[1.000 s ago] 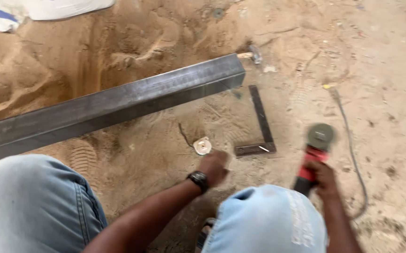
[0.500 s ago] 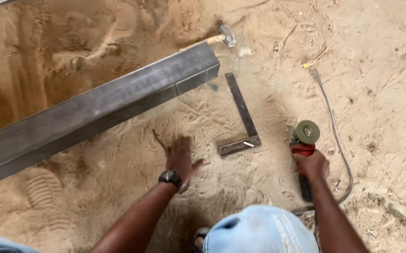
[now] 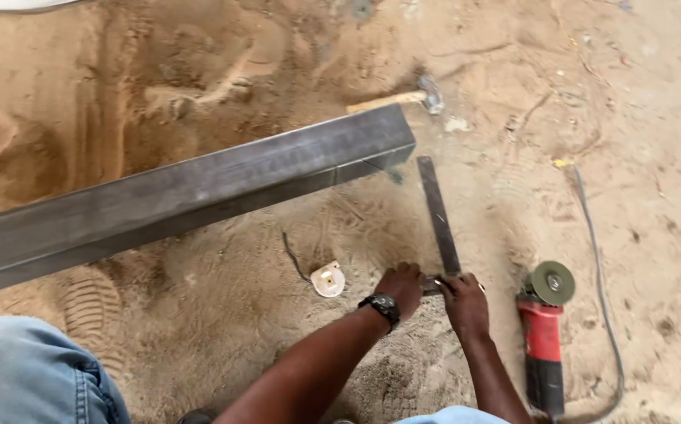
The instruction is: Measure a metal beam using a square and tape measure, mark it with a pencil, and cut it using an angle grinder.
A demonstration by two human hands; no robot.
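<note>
Gripping steel square (image 3: 439,216) corner; long blade pointing toward beam (image 3: 183,196).

Two hands: the left hand (image 3: 400,284) and right hand (image 3: 464,302), both on the corner of the one square (image 3: 439,215) lying just off the tube's end. One steel tube (image 3: 183,196). One hammer (image 3: 403,99), beyond the tube's end. One grinder (image 3: 543,330), right of the square, well off the tube, with one cable (image 3: 600,259). One small white piece (image 3: 329,279) on the near side of the tube. One wristwatch (image 3: 380,305). One boot print (image 3: 93,302), near the tube.
</note>
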